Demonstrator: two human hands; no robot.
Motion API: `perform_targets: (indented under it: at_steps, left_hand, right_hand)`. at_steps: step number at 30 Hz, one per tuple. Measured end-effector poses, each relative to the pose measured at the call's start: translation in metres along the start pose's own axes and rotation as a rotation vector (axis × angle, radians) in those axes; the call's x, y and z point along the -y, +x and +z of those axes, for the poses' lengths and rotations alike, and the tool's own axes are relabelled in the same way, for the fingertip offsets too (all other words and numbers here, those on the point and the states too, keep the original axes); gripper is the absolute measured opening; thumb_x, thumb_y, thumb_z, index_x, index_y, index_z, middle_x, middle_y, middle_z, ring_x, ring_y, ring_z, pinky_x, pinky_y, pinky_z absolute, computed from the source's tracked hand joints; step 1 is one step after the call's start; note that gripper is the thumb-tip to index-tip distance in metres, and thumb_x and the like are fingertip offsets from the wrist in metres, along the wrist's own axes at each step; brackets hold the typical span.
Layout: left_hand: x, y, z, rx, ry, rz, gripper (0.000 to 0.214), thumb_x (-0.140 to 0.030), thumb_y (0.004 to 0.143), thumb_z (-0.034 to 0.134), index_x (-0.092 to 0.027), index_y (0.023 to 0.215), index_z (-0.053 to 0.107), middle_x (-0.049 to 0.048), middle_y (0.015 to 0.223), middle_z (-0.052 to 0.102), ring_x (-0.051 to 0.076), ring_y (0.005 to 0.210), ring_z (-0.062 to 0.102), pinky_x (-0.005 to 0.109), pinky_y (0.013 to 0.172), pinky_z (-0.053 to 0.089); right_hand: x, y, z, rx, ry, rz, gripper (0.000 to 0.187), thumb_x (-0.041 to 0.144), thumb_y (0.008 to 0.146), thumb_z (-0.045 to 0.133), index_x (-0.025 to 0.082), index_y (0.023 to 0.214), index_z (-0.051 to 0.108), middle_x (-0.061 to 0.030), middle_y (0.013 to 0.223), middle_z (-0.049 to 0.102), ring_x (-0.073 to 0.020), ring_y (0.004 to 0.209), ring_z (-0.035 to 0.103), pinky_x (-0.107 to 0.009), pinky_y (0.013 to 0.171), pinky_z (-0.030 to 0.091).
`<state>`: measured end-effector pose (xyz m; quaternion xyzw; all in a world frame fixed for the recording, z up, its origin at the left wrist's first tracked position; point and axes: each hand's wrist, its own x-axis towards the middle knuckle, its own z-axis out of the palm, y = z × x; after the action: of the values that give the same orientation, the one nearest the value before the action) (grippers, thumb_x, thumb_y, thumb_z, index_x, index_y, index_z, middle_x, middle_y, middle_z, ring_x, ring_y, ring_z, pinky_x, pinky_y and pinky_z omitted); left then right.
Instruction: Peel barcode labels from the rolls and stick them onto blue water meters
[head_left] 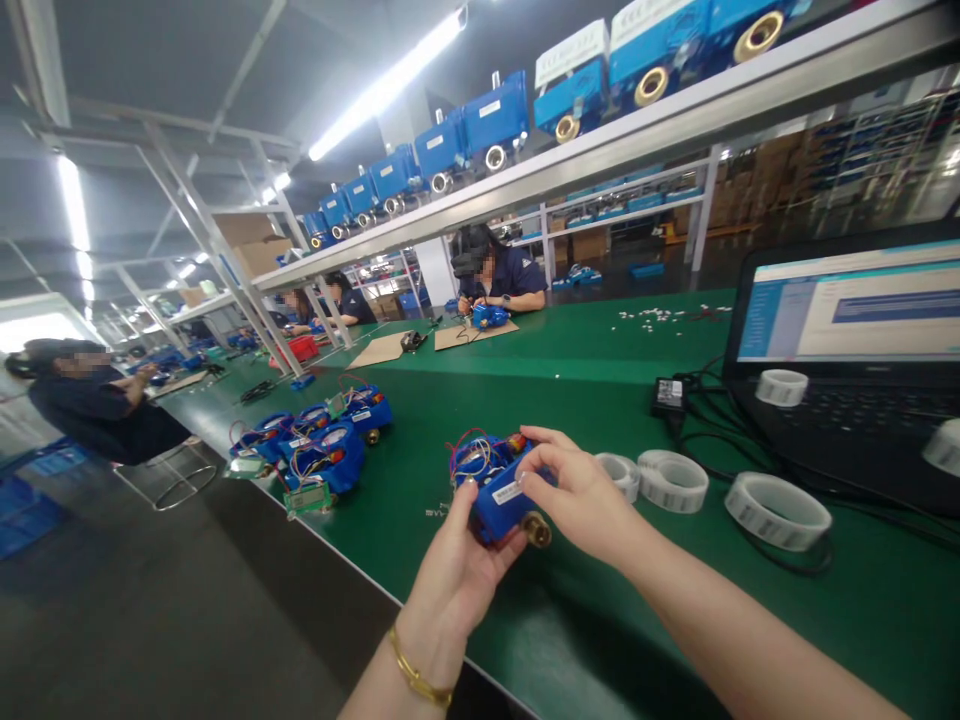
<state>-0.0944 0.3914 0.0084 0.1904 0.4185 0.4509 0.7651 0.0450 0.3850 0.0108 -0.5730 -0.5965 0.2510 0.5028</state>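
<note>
Just above the green bench, a blue water meter (pixel 491 500) with a brass pipe end, loose coloured wires and a white barcode label (pixel 508 491) is between my hands. My left hand (pixel 457 560) grips it from below and the left side, thumb on its near edge. Fingers of my right hand (pixel 574 485) close on its right side, with the fingertips at the label. Part of the meter's far side is hidden by the right hand. Left of my hands, several similar meters (pixel 330 455) with exposed wires and green circuit boards stand grouped on the bench.
Rolls of labels (pixel 778 510) and a black adapter (pixel 669 397) with cables lie right, near an open laptop (pixel 847 370). Overhead, a shelf (pixel 600 150) carries several blue meters. A co-worker (pixel 499 275) sits across the green bench (pixel 585 400); another person (pixel 97 400) sits left.
</note>
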Motion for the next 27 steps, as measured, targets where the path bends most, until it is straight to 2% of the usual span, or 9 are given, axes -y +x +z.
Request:
perform_targets:
  at_steps: [7, 17, 24, 27]
  left_hand:
    - [0.0007, 0.0013, 0.0018, -0.020, -0.013, -0.016, 0.034, -0.035, 0.088, 0.052, -0.014, 0.115, 0.053, 0.0097, 0.088, 0.064, 0.017, 0.067, 0.062, 0.028, 0.062, 0.055]
    - [0.0028, 0.0019, 0.0000, -0.043, -0.001, -0.005, 0.038, -0.035, 0.088, 0.052, -0.012, 0.118, 0.051, 0.0116, 0.093, 0.064, 0.017, 0.070, 0.061, 0.026, 0.060, 0.055]
    - [0.0032, 0.0026, 0.0011, -0.046, 0.004, -0.007, 0.037, -0.035, 0.087, 0.053, -0.012, 0.116, 0.052, 0.0107, 0.091, 0.064, 0.016, 0.069, 0.061, 0.026, 0.061, 0.055]
    - [0.0052, 0.0023, 0.0005, -0.054, -0.015, -0.015, 0.037, -0.035, 0.088, 0.052, -0.012, 0.116, 0.052, 0.0112, 0.090, 0.064, 0.017, 0.067, 0.061, 0.026, 0.059, 0.053]
  right_hand:
    - [-0.0061, 0.0010, 0.0068, -0.052, -0.045, -0.034, 0.012, 0.016, 0.076, 0.053, 0.019, 0.067, 0.060, -0.0080, 0.126, 0.047, -0.0238, 0.117, 0.045, -0.043, 0.101, 0.033]
    - [-0.0033, 0.0011, 0.0059, -0.087, -0.048, -0.032, 0.012, 0.013, 0.076, 0.053, 0.018, 0.066, 0.058, -0.0078, 0.120, 0.051, -0.0225, 0.112, 0.048, -0.042, 0.097, 0.036]
    - [-0.0076, 0.0007, 0.0090, -0.119, -0.057, -0.061, 0.013, 0.017, 0.076, 0.050, 0.019, 0.066, 0.057, -0.0078, 0.119, 0.052, -0.0231, 0.111, 0.048, -0.043, 0.097, 0.036]
    - [-0.0105, 0.0008, 0.0104, -0.136, -0.060, -0.090, 0.016, 0.025, 0.075, 0.046, 0.019, 0.065, 0.057, -0.0086, 0.118, 0.053, -0.0240, 0.110, 0.049, -0.044, 0.096, 0.037]
